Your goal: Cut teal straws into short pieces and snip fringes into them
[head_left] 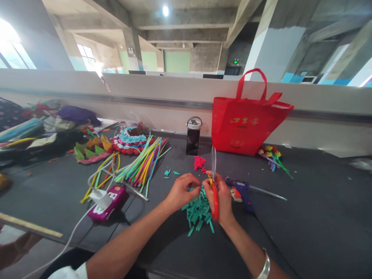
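Red-handled scissors rest in my right hand, blades pointing up and away from me. A small yellow bit shows by its fingertips; I cannot tell whether it belongs to the scissors. My left hand is closed in a pinch just to the left, and what its fingertips hold, if anything, is hidden. Beneath both hands lies a heap of short teal strips. Beyond them is a small pile of red pieces, with a few teal bits to its left.
A blue glue gun lies right of my hands. Colourful craft sticks and a purple power strip with a white plug are on the left. A dark bottle and a red bag stand at the back.
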`<state>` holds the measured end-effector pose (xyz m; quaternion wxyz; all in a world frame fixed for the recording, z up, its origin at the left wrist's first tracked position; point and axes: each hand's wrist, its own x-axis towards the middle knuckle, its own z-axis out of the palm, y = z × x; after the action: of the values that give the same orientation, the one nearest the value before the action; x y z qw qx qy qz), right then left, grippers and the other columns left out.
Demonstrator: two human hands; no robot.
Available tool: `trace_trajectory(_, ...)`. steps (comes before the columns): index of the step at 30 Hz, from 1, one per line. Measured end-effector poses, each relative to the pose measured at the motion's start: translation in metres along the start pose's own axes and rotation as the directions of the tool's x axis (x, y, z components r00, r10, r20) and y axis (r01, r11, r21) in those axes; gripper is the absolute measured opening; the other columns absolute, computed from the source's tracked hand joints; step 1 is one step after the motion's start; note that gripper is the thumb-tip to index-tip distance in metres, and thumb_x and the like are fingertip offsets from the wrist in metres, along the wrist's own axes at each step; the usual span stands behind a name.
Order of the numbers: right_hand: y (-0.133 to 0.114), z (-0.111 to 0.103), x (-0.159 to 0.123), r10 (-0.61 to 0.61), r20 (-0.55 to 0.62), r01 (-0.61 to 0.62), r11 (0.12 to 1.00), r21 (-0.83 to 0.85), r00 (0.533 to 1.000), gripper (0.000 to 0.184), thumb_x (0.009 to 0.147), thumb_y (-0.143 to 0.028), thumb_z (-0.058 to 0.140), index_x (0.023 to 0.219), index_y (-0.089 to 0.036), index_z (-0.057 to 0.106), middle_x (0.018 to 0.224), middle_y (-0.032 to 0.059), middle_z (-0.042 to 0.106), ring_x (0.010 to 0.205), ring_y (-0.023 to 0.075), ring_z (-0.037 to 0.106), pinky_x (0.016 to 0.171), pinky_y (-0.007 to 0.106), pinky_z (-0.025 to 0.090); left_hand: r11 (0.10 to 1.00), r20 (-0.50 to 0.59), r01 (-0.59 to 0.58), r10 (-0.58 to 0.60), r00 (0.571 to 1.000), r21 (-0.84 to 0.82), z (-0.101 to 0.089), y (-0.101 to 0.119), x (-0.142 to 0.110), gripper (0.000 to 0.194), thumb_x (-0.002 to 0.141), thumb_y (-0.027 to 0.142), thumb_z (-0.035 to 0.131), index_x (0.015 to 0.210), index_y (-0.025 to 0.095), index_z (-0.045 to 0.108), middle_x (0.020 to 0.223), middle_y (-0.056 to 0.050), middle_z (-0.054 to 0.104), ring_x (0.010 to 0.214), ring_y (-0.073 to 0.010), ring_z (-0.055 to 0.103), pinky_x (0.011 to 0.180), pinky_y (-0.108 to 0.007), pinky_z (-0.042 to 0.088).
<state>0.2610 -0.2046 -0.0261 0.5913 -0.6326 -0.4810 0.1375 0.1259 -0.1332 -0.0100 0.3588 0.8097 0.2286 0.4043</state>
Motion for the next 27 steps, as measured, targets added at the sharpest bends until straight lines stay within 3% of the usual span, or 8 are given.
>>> trace_trajectory(11,0.003,0.001,-0.002,-0.009,0.002,0.009,1.0,0.013,1.0,0.034,0.082,-0.032,0.058,0.113,-0.017,0.058,0.08,0.0005,0.066,0.066,0.0152,0.062,0.066,0.027,0.051,0.993,0.076,0.112,-0.114,0.991,0.029,0.006,-0.005,-0.002,0.002,0.07,0.016,0.06,0.069,0.016,0.061,0.068,-0.001,0.059,0.065,-0.0127,0.053,0.064,-0.025,0.04)
trace_trajectory(15,-0.002,0.0,-0.003,-0.018,-0.003,0.018,1.0,-0.01,1.0,0.033,0.085,-0.037,0.058,0.111,-0.018,0.058,0.079,0.0007,0.066,0.066,0.0158,0.063,0.067,0.028,0.052,0.982,0.05,0.187,-0.186,0.981,-0.023,0.007,-0.005,-0.003,0.004,0.068,0.015,0.058,0.065,0.016,0.059,0.063,0.001,0.057,0.061,-0.0115,0.049,0.061,-0.024,0.039)
trace_trajectory(18,-0.004,0.001,-0.004,-0.027,-0.004,0.027,0.997,-0.066,1.0,0.037,0.088,-0.044,0.054,0.112,-0.017,0.056,0.084,0.0034,0.068,0.071,0.0181,0.065,0.071,0.032,0.053,0.944,-0.008,0.288,-0.293,0.956,-0.162,0.005,-0.003,-0.002,0.003,0.068,0.018,0.06,0.067,0.016,0.061,0.063,0.001,0.057,0.061,-0.0111,0.049,0.06,-0.024,0.038)
trace_trajectory(21,-0.001,0.004,-0.007,-0.068,0.042,0.073,0.989,-0.128,0.997,0.039,0.089,-0.043,0.052,0.118,-0.016,0.053,0.1,0.0094,0.068,0.085,0.0216,0.067,0.079,0.035,0.053,0.85,-0.097,0.347,-0.414,0.905,-0.398,0.001,0.003,0.001,0.009,0.068,0.024,0.066,0.069,0.016,0.062,0.063,0.002,0.056,0.06,-0.0102,0.047,0.059,-0.023,0.037)
trace_trajectory(24,0.003,0.009,-0.012,-0.105,0.117,0.127,0.97,-0.206,0.988,0.037,0.088,-0.033,0.052,0.122,-0.017,0.051,0.11,0.0113,0.066,0.093,0.0226,0.066,0.082,0.037,0.053,0.749,-0.164,0.31,-0.484,0.86,-0.586,-0.003,0.01,0.003,0.011,0.066,0.025,0.069,0.069,0.016,0.064,0.064,0.003,0.057,0.06,-0.0093,0.047,0.062,-0.022,0.037)
trace_trajectory(27,0.004,0.012,-0.015,-0.141,0.155,0.183,0.937,-0.299,0.978,0.035,0.085,-0.024,0.051,0.12,-0.018,0.053,0.11,0.0109,0.066,0.094,0.0232,0.065,0.084,0.039,0.052,0.68,-0.183,0.244,-0.492,0.851,-0.691,-0.005,0.012,0.003,0.009,0.067,0.023,0.069,0.067,0.016,0.064,0.064,0.002,0.057,0.061,-0.0093,0.048,0.064,-0.022,0.039)
